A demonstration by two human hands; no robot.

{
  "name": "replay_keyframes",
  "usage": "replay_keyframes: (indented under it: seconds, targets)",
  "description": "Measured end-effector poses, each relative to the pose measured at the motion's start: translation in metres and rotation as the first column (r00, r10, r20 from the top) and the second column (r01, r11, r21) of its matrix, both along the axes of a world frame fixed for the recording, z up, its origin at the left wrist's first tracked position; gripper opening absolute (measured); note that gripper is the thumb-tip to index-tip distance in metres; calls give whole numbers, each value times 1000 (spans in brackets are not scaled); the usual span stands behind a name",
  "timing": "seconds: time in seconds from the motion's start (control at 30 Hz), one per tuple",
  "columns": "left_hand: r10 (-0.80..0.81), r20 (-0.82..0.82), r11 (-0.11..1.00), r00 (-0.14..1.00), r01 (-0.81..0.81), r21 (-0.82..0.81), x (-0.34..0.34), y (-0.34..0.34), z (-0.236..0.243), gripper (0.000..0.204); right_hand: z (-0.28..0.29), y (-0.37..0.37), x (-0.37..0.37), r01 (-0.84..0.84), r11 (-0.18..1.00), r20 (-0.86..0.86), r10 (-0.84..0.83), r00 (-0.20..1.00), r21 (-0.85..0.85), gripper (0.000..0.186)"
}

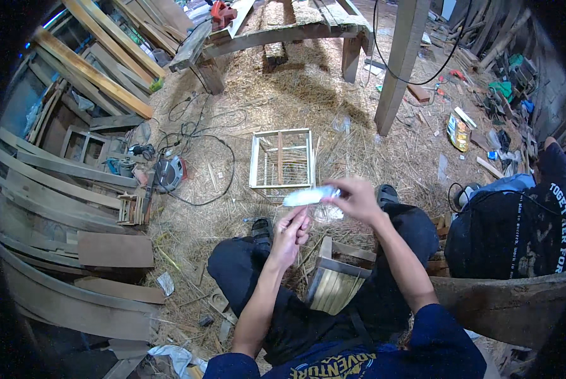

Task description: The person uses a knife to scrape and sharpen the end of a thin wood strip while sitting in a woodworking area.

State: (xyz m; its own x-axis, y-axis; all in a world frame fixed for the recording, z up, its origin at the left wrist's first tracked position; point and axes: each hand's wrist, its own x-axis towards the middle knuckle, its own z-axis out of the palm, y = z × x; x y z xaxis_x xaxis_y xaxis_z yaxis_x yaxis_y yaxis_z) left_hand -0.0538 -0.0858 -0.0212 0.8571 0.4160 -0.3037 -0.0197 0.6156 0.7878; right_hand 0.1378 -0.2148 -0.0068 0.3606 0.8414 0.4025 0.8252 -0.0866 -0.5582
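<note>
In front of my body, my right hand (pixel 357 197) grips a pale, shiny, elongated thing (pixel 307 196) by its right end. It looks like a small packet or tube, but its exact kind does not show. My left hand (pixel 288 237) is closed just below it, fingertips pinched close to its left part; whatever those fingers hold is too small to make out. Past my hands a small cage-like wooden frame (pixel 255 161) with thin bars stands on the floor. A wooden box (pixel 336 292) with a slatted side sits between my legs.
Wood shavings and straw cover the floor. Cables and a round-bodied power tool (pixel 170 173) lie at the left, beside stacked boards (pixel 93 76). A rough workbench (pixel 283 35) and wooden post (pixel 404 69) stand ahead. Another person in a dark shirt (pixel 507 234) is at the right.
</note>
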Motion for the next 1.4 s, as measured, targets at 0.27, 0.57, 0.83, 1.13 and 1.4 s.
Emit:
replay_keyframes:
  seconds: [0.27, 0.57, 0.83, 1.13, 1.4]
  targets:
    - [42, -88, 990, 995, -30, 136, 0, -1, -4, 22, -9, 16, -23, -49, 993, 64, 42, 997, 108, 38]
    - [-15, -91, 994, 996, 24, 104, -7, -3, 6, 36, 11, 11, 4, 190, 979, -137, -178, 974, 77, 33]
    - [-77, -66, 990, 995, 84, 113, 1, -5, 16, 32, 14, 4, 20, 301, 941, -66, -294, 954, 154, 34]
    - [-160, -34, 983, 987, 162, 83, 2, -11, 9, 33, 4, -9, 40, 422, 899, -39, -420, 907, 121, 33]
    - [10, -136, 896, 991, 52, 440, 8, -14, -4, 33, 2, 2, -12, 221, 972, -198, -201, 959, 83, 37]
